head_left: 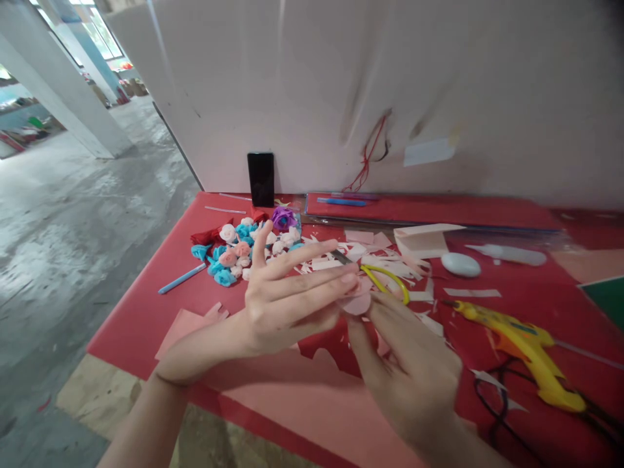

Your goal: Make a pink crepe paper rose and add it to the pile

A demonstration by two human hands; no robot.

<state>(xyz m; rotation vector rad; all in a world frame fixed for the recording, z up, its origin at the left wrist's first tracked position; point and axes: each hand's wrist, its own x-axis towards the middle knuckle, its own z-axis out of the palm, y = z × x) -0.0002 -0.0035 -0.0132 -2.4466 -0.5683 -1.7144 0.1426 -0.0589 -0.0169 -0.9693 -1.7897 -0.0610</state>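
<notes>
My left hand [287, 292] reaches in from the left, fingers stretched rightward, their tips touching a small pink paper piece [357, 300]. My right hand [414, 370] comes up from below right, its fingers pinching the same pink piece from underneath. Both hands hold it together above the red table [146, 312]. Yellow-handled scissors [385, 279] lie just behind the pink piece. A pile of small paper roses [244, 250] in pink, blue, red and purple sits behind my left hand.
A yellow glue gun [521, 344] with a black cord lies at the right. White and pink paper scraps [390, 260] litter the middle. A black phone [260, 179] leans on the wall. A blue stick [181, 279] lies left; a white oval object [461, 264] sits right.
</notes>
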